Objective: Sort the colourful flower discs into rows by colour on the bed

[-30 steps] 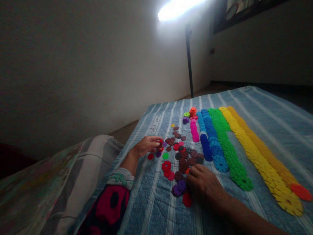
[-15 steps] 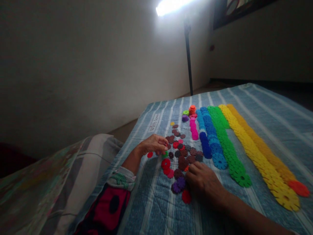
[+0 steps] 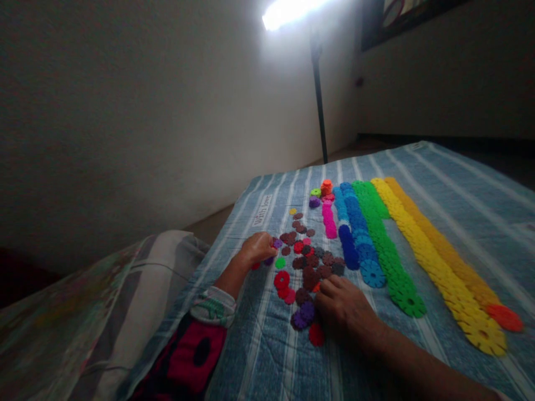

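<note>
My left hand [image 3: 259, 248] is closed at the left side of a loose pile, with a purple notched disc [image 3: 277, 243] at its fingertips. Another bit of purple shows under the fingers. My right hand [image 3: 345, 303] rests on the cloth at the near right of the pile, its fingers curled and their tips hidden. Beside it lie dark purple discs [image 3: 304, 315] and a red disc [image 3: 316, 335]. Between the hands are brown discs [image 3: 311, 277], a green disc [image 3: 280, 263] and red discs [image 3: 282, 279].
Overlapping rows of blue [image 3: 357, 214], green [image 3: 387, 262] and yellow discs [image 3: 434, 264] run along the right, with an orange-yellow row beyond. A short pink row [image 3: 329, 219] lies farther back. A lamp stand [image 3: 319, 106] rises behind the striped cloth [image 3: 455, 206].
My left hand has drawn slightly left, off the green disc, which now shows fully. Purple now shows at its fingers. My right hand has stayed nearly in place.
</note>
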